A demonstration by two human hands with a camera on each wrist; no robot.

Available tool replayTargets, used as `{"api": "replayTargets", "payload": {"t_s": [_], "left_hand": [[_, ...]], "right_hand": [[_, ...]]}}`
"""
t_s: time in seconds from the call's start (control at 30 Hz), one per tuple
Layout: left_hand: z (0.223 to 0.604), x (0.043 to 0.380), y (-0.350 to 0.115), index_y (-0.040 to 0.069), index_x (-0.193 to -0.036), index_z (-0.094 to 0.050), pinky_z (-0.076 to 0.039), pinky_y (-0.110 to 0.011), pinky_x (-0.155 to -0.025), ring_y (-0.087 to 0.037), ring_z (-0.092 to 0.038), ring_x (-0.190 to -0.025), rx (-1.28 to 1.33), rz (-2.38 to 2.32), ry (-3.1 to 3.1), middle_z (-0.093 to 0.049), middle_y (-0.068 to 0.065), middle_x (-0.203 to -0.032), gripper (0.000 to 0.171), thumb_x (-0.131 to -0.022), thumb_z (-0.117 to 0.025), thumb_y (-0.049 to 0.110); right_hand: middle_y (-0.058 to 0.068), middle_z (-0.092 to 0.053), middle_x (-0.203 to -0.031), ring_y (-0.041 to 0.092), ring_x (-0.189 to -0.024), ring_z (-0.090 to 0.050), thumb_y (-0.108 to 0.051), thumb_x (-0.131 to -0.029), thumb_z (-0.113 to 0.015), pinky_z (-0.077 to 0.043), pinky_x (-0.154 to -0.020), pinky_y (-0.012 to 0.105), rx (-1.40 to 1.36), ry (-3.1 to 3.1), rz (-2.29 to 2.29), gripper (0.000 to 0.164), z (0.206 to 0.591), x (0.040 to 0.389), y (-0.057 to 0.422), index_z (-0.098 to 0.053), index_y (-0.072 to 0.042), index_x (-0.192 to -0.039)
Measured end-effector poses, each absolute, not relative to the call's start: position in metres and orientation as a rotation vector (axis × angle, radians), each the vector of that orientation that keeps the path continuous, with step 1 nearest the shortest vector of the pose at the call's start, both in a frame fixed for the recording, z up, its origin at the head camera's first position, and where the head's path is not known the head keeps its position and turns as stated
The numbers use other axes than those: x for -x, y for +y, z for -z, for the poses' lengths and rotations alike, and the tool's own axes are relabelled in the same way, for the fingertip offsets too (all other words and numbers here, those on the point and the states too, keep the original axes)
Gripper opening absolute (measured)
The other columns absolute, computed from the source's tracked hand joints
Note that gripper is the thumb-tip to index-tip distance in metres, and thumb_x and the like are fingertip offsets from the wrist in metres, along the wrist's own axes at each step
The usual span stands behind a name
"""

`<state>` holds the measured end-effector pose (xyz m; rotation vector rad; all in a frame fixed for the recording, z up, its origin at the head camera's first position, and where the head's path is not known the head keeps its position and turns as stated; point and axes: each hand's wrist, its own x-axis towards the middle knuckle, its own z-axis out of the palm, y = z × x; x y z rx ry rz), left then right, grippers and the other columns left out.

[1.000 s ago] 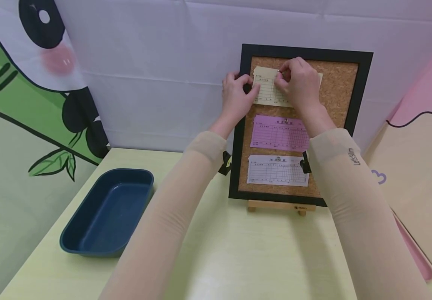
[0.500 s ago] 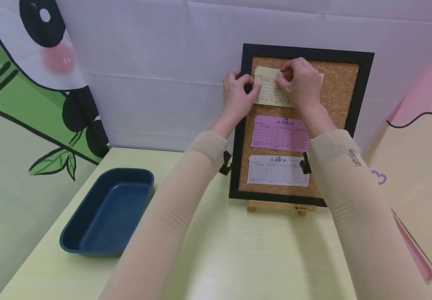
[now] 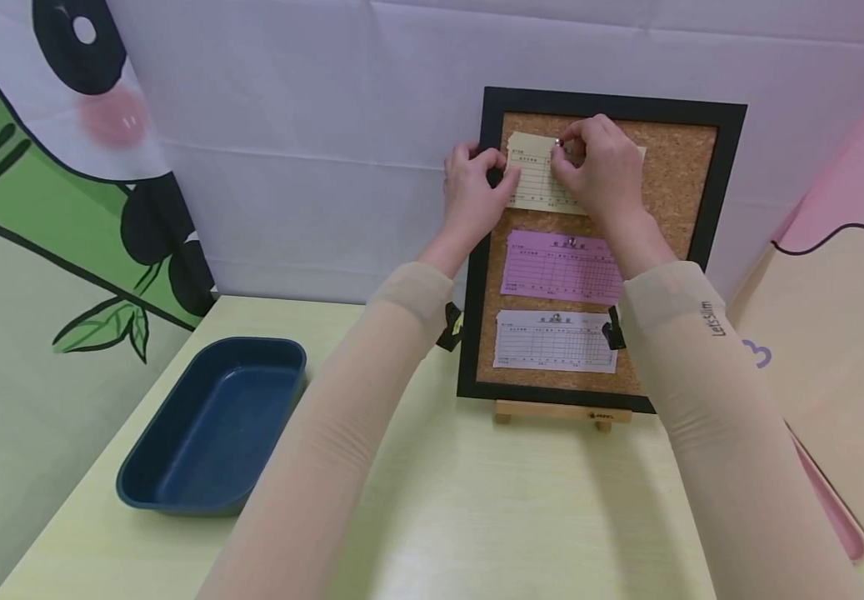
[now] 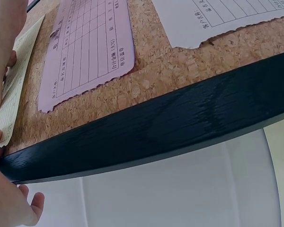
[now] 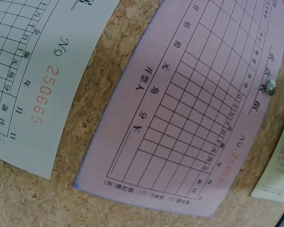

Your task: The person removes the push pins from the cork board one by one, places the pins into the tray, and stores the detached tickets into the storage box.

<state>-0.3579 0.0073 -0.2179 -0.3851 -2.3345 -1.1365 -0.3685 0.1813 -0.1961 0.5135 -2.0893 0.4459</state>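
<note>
My right fingers [image 3: 565, 169] pinch a pin [image 3: 559, 143], yellow paper [image 3: 532, 179] beneath them; my left fingers [image 3: 488, 157] grip the frame [image 3: 615, 107]. I judge the paper light, tearable: hold its edge.

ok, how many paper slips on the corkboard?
3: yellow slip at the top, partly behind the right hand; purple slip in the middle; white slip at the bottom. More could hide underneath.

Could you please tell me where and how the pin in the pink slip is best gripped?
Pinch the pin by its rounded, shiny head, probably coming straight from the front: the head stands out from the pink slip, while the cork board backs it.
</note>
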Motion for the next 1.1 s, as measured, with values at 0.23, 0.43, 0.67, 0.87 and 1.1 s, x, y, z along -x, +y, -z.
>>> {"api": "replayTargets", "payload": {"t_s": [0.23,0.43,0.67,0.87,1.1], "left_hand": [[0.218,0.358,0.008,0.015,-0.1,-0.063,-0.029,-0.031,-0.103,-0.019,-0.031,-0.127,0.387,1.137,-2.334,-0.037,-0.006,-0.138,0.025,-0.094,-0.056,0.038],[0.218,0.359,0.008,0.014,-0.1,-0.063,-0.028,-0.03,-0.104,-0.018,-0.031,-0.127,0.387,1.142,-2.335,-0.037,-0.006,-0.138,0.025,-0.094,-0.056,0.038],[0.219,0.361,0.007,0.015,-0.099,-0.063,-0.027,-0.03,-0.105,-0.018,-0.029,-0.129,0.379,1.155,-2.336,-0.036,-0.006,-0.14,0.025,-0.094,-0.056,0.038],[0.219,0.361,0.007,0.015,-0.1,-0.063,-0.028,-0.03,-0.105,-0.017,-0.029,-0.129,0.371,1.155,-2.339,-0.036,-0.006,-0.14,0.026,-0.094,-0.056,0.038],[0.219,0.36,0.008,0.015,-0.1,-0.063,-0.028,-0.03,-0.104,-0.018,-0.029,-0.128,0.372,1.145,-2.343,-0.036,-0.006,-0.139,0.026,-0.094,-0.055,0.039]], "right_hand": [[0.017,-0.057,-0.082,0.027,-0.069,-0.051,-0.02,-0.092,-0.056,-0.038,-0.063,0.037,-0.543,-2.028,-0.44,0.025,0.196,0.371,0.182,-0.064,0.003,-0.093],[0.017,-0.058,-0.082,0.027,-0.07,-0.052,-0.019,-0.092,-0.056,-0.039,-0.064,0.037,-0.552,-2.028,-0.436,0.023,0.196,0.371,0.183,-0.064,0.003,-0.093],[0.016,-0.055,-0.084,0.025,-0.072,-0.048,-0.023,-0.093,-0.056,-0.036,-0.065,0.034,-0.525,-2.098,-0.452,0.027,0.193,0.366,0.182,-0.063,0.003,-0.096],[0.015,-0.056,-0.089,0.025,-0.077,-0.048,-0.028,-0.093,-0.054,-0.036,-0.07,0.033,-0.409,-2.238,-0.449,0.031,0.186,0.362,0.175,-0.062,0.002,-0.099],[0.014,-0.058,-0.09,0.027,-0.079,-0.051,-0.025,-0.092,-0.052,-0.037,-0.071,0.036,-0.346,-2.284,-0.463,0.029,0.182,0.36,0.172,-0.063,0.001,-0.098]]}}
